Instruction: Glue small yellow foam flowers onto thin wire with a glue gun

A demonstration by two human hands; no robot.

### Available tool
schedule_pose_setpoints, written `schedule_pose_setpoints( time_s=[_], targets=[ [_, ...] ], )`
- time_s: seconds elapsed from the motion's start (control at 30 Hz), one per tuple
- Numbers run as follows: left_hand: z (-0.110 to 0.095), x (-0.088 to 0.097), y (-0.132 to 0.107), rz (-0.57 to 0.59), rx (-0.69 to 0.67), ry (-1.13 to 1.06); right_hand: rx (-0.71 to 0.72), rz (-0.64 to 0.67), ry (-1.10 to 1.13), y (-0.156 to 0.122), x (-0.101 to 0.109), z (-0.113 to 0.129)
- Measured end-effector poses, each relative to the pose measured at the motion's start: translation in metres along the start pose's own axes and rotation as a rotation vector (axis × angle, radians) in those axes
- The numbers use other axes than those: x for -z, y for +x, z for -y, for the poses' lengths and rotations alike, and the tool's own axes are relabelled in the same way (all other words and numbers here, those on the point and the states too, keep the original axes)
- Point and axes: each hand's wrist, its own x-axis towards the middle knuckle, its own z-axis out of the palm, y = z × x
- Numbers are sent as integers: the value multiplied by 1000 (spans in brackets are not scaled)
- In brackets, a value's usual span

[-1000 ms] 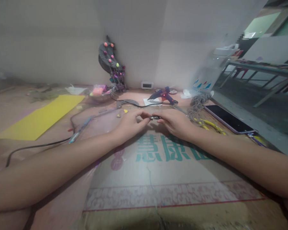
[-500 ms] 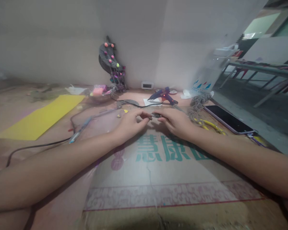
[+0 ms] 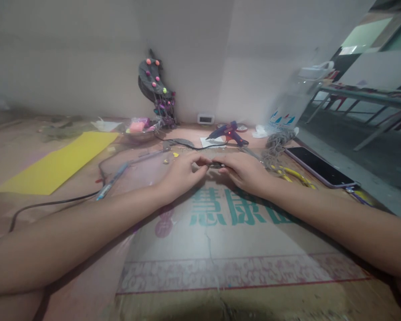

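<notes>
**Small dark piece (image 3: 215, 164) held at fingertip between two hands**

The left hand (image 3: 186, 171) and the right hand (image 3: 246, 173) each pinch the piece between thumb and fingers, one from either side, so only a short dark strip shows in the gap. It sits over the far part of the printed board (image 3: 173, 249); whether it touches the board, I cannot tell.

It looks light, needing little force. Its material is too small and blurred to read, so stiffness and slipperiness remain uncertain; if soft, a hard squeeze could bend it. The edges at either end seem the best hold, leaving the middle uncovered.

Beyond the hands stands a glue gun (image 3: 226, 132), its red light lit. Grey yarn (image 3: 276, 145) and a phone (image 3: 321, 167) lie to the right.
</notes>
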Motion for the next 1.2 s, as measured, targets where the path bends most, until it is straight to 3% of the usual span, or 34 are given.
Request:
schedule_pose_setpoints(
  time_s=[1.1,1.2],
  targets=[
    [4,-1,0,-28,-64,38,-24,43,6,1,-3,-1],
    [2,0,0,-21,-51,30,-44,-2,10,0,-4,-2]
  ],
)
